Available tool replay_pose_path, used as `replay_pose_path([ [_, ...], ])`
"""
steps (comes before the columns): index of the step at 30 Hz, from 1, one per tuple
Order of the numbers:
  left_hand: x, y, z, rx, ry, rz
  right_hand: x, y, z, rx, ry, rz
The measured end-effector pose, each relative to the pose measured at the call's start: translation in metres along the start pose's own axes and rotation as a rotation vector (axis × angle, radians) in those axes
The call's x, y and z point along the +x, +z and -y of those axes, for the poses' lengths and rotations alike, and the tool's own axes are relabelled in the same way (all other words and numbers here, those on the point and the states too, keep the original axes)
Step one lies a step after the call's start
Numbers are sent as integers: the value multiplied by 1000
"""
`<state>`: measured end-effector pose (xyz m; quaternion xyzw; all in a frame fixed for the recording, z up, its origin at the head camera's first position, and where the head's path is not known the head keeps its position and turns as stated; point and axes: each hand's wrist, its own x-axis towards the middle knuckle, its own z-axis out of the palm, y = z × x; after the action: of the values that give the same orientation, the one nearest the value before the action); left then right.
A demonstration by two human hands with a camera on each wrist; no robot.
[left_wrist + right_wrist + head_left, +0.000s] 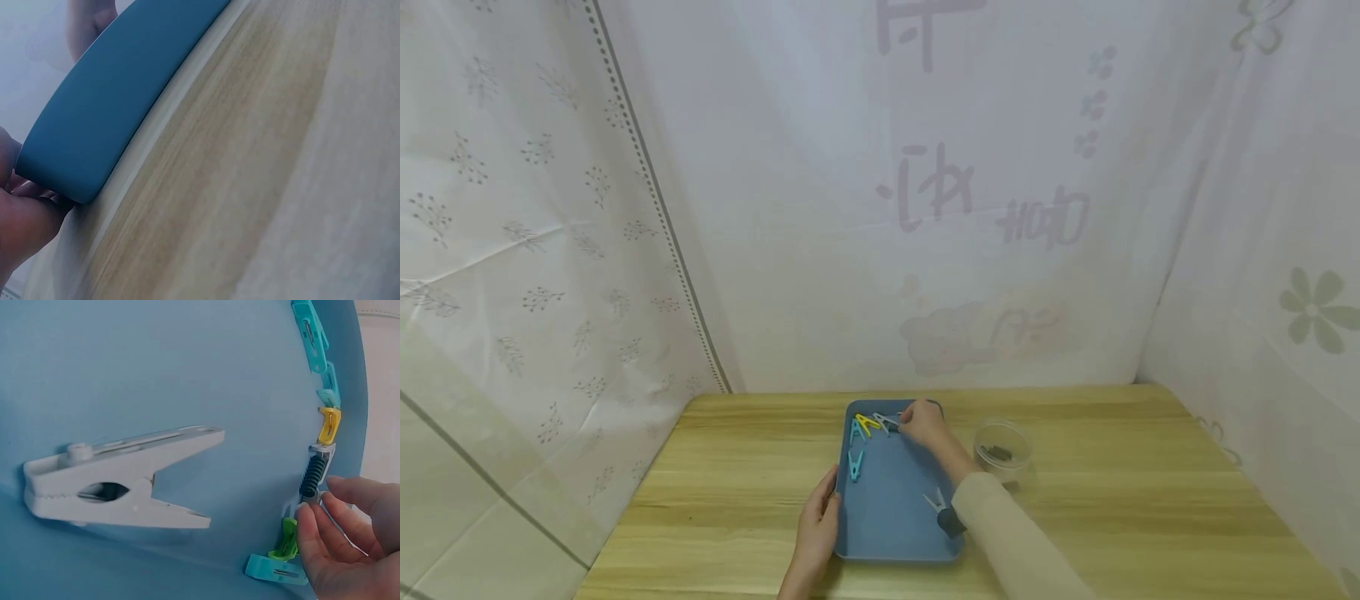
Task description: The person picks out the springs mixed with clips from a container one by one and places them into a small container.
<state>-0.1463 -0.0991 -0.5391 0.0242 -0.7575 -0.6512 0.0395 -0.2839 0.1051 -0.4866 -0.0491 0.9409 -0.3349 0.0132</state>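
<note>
My left hand (817, 521) grips the near left edge of a blue tray (898, 508); in the left wrist view its thumb and fingers are at the tray wall (119, 94). At the tray's far end, my right hand (925, 425) pinches a dark coil spring (312, 476) between thumb and fingers. The spring lies against a grey clothespin (326, 450). Beside that are a yellow clothespin (867, 424) and two turquoise clothespins, one (855, 465) nearer me. A green clothespin (287, 540) and another turquoise clothespin (276, 569) sit near the right fingers.
A larger-looking white clothespin (119, 481) lies in the tray, below my right forearm in the head view. Right of the tray stands a clear round tub (1002, 446) with small dark pieces inside. The wooden table (737, 483) meets a printed curtain (805, 250) behind.
</note>
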Motion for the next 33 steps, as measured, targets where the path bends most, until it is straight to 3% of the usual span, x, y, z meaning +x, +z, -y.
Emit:
replay_pose_path([
  [33,-2,1,-2,2,-6,9,3,16,1,33,51,-48],
])
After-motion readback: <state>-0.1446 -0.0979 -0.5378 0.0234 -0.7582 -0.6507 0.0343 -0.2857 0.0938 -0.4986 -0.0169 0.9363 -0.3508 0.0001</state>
